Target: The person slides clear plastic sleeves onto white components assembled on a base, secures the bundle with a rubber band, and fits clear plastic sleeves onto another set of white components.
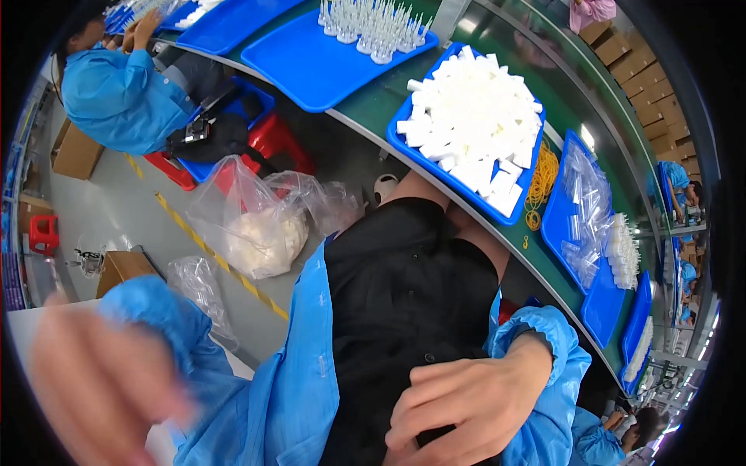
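My left hand (109,373) is raised at the lower left, close to the camera and smeared by motion. Its fingers cannot be made out, and nothing in it is discernible. My right hand (470,400) lies over my lap in front of the black clothing (381,311), its fingers bent but apart, with nothing visible in them. Both arms wear blue sleeves. Beyond my knees, a blue tray (408,151) heaped with white pieces (474,109), seemingly short tubes or caps, sits on the green work line (365,116). Neither hand touches it.
Yellow rubber bands (542,182) lie beside another blue tray (556,221) holding clear bags. Upright white parts (373,31) stand on a far tray. A clear bag of white pieces (268,237) rests left of my legs. A co-worker (120,97) in blue sits at the upper left.
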Demonstrator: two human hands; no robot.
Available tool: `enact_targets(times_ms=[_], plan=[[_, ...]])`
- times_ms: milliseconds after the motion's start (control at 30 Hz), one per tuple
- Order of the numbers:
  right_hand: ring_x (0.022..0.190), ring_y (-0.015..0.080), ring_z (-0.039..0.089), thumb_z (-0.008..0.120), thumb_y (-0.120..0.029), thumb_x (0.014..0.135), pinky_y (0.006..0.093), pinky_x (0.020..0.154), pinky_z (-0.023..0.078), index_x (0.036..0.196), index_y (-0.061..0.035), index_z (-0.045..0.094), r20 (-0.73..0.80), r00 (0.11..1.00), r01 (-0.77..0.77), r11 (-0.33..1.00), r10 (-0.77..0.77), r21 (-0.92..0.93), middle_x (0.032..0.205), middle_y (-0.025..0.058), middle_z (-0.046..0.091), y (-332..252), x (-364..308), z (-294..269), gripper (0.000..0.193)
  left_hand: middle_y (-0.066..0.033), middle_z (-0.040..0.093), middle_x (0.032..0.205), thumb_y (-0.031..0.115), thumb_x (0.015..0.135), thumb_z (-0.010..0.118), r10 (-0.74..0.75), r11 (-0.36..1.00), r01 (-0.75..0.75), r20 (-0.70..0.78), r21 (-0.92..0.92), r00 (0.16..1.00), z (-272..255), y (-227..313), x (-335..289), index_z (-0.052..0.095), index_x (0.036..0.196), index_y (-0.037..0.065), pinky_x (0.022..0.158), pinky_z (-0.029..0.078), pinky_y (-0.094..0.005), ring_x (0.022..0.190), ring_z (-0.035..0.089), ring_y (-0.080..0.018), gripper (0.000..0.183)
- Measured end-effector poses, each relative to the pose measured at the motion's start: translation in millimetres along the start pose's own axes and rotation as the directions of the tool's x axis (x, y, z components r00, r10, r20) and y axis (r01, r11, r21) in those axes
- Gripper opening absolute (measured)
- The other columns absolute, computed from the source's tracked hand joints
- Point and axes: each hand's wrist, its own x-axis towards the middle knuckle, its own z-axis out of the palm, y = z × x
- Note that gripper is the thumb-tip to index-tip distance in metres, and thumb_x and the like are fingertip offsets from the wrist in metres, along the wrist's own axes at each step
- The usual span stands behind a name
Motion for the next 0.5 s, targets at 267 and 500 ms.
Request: enact_targets(times_ms=[267, 500], plan=[[0.076, 0.0243, 0.055, 0.054, -0.015, 0.085, 0.0344, 0.065, 0.044, 0.091, -0.0024, 0.064, -0.014, 0.993, -0.105, 0.947, 0.115, 0.303, 0.089, 0.0114, 0.057, 16, 8, 2, 0.017, -0.0075, 0.063, 0.089, 0.030, 0.075, 0.068, -0.234, 0.888, 0.179, -0.081, -0.423, 0.969, 34, -51, -24, 0.068, 0.086, 0.015, 0.077, 0.048, -0.0354, 0.090, 0.056, -0.0179, 0.019], [0.074, 0.0223, 0.057, 0.059, -0.011, 0.079, 0.0316, 0.064, 0.044, 0.088, -0.0035, 0.065, -0.072, 0.996, -0.024, 0.939, 0.052, 0.344, 0.086, 0.0088, 0.060, 22, -1, -3, 0.013, -0.0075, 0.063, 0.085, 0.024, 0.071, 0.069, -0.227, 0.891, 0.169, -0.091, -0.421, 0.970, 47, -49, -17, 0.066, 0.079, 0.012, 0.073, 0.047, -0.0345, 0.085, 0.056, -0.0191, 0.015]])
